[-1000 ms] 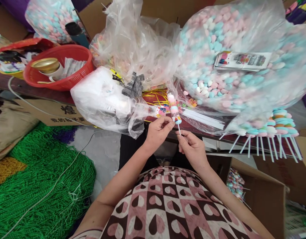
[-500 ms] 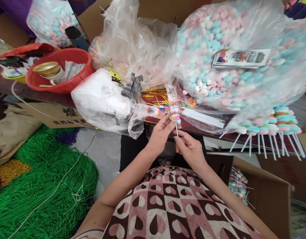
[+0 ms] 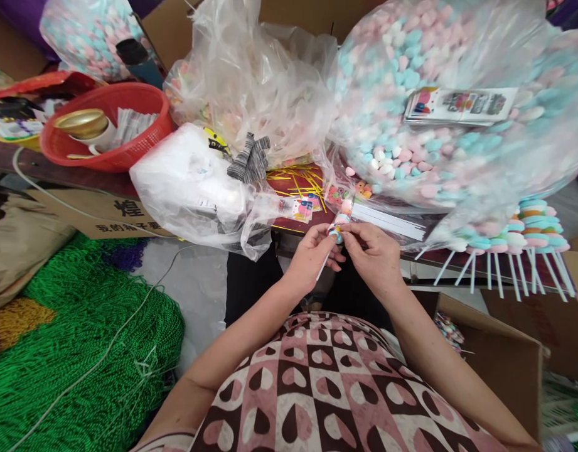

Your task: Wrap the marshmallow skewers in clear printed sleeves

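A marshmallow lollipop [image 3: 344, 211] in a clear printed wrapper is held at the table's front edge, tilted, its white stick pointing down and left. My left hand [image 3: 312, 254] is closed around its lower end, where the stick comes out. From the right, my right hand [image 3: 371, 251] pinches the same spot on the wrapper; its fingertips are partly hidden. Close by lie flat printed wrappers [image 3: 298, 208], loose yellow twist ties [image 3: 302, 181] and a stack of white sticks [image 3: 387, 221]. Several unwrapped marshmallow lollipops [image 3: 536, 229] rest at the right edge, sticks overhanging.
Large plastic bags of pastel marshmallows [image 3: 425, 69] and gummy pieces [image 3: 251, 88] crowd the back. A red basket [image 3: 147, 135] and a white plastic bag [image 3: 189, 182] stand left. Below are green cords [image 3: 91, 326] and an open cardboard box [image 3: 500, 370].
My right hand has left the stick and moved up to the wrapper's lower end. The lollipop has tipped, its top leaning right and its stick swinging left.
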Tool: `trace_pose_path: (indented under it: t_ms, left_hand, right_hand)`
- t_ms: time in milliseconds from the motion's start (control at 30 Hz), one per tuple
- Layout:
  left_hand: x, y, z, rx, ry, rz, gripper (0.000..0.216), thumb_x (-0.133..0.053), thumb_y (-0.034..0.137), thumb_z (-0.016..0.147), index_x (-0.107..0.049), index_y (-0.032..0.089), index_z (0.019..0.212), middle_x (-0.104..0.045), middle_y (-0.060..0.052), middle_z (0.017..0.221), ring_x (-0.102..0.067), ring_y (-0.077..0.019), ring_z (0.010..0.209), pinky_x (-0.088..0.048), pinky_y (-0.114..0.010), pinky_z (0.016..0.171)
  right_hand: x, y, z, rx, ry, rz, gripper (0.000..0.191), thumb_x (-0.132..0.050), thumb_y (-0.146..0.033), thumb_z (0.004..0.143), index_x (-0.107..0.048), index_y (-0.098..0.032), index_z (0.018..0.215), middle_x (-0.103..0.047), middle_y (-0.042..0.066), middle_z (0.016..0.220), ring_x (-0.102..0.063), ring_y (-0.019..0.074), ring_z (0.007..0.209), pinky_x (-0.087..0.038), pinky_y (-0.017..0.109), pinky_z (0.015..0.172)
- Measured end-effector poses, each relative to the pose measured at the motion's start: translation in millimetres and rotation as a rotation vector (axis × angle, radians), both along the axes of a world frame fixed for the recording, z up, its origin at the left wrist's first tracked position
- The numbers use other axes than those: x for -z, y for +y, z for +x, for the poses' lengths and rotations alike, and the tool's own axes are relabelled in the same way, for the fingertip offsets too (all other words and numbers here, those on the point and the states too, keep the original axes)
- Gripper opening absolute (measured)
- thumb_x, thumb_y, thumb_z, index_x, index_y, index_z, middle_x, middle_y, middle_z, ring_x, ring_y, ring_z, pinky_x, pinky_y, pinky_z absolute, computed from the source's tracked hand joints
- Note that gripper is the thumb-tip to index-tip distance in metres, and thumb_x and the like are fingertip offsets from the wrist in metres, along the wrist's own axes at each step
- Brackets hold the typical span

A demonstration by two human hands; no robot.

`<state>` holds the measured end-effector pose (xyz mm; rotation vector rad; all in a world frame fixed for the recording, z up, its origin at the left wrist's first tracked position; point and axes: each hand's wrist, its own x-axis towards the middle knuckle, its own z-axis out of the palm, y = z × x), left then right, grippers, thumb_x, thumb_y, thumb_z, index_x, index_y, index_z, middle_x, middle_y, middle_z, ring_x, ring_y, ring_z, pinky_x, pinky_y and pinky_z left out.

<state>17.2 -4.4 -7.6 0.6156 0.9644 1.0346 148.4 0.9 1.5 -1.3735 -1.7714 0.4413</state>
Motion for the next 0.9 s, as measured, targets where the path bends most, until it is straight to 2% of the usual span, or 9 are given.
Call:
trace_pose_path:
  t_ms: [133,300,533,667,900]
  left_hand:
    - [3.9,-2.3,-1.7,0.118,0.061,-0.016,0.04,-0.063,0.04,0.082,-0.047,0.022,0.114,-0.059,0.006,0.063,-0.06,-0.0109,0.045,-0.045,-0.02,0.042]
    - [3.3,-3.8,-0.3,0.058,0.119,0.022,0.033,-0.06,0.033,0.083,-0.049,0.02,0.111,-0.049,0.01,0.052,-0.048,-0.0076,0.036,-0.033,-0.016,0.035]
    - [4.5,-4.5,2.7,0.052,0.137,0.038,0.033,-0.055,0.029,0.085,-0.048,0.019,0.115,-0.048,0.011,0.05,-0.046,-0.0077,0.035,-0.032,-0.016,0.035]
    - [5.6,-5.0,3.4,0.05,0.142,0.047,0.033,-0.055,0.029,0.085,-0.048,0.019,0.116,-0.047,0.011,0.049,-0.045,-0.0075,0.035,-0.032,-0.016,0.035]
    - [5.3,-6.0,5.1,0.042,0.144,0.059,0.034,-0.055,0.03,0.087,-0.049,0.019,0.118,-0.047,0.011,0.048,-0.044,-0.0076,0.035,-0.032,-0.016,0.034]
  right_hand:
    - [12.0,-0.4,3.6,-0.008,0.021,-0.059,0.019,-0.056,-0.025,0.088,-0.074,-0.02,0.092,-0.076,0.007,0.089,-0.07,0.0205,0.08,-0.054,0.035,0.076]
    - [18.7,-2.7,5.4,0.026,0.008,-0.099,0.019,-0.056,-0.026,0.086,-0.072,-0.018,0.093,-0.077,0.008,0.089,-0.071,0.0205,0.075,-0.055,0.034,0.071]
    - [20.0,-4.3,4.2,0.013,0.082,-0.168,0.018,-0.056,-0.028,0.086,-0.068,-0.018,0.096,-0.076,0.006,0.085,-0.069,0.0182,0.067,-0.056,0.032,0.066]
    - [22.5,-4.5,4.3,0.042,0.03,-0.138,0.017,-0.055,-0.029,0.086,-0.067,-0.018,0.093,-0.074,0.005,0.08,-0.067,0.0171,0.062,-0.053,0.03,0.062]
    - [24.7,-4.1,0.7,0.103,-0.259,0.024,0.019,-0.051,-0.024,0.086,-0.069,-0.019,0.087,-0.075,0.006,0.078,-0.068,0.0189,0.066,-0.047,0.028,0.06]
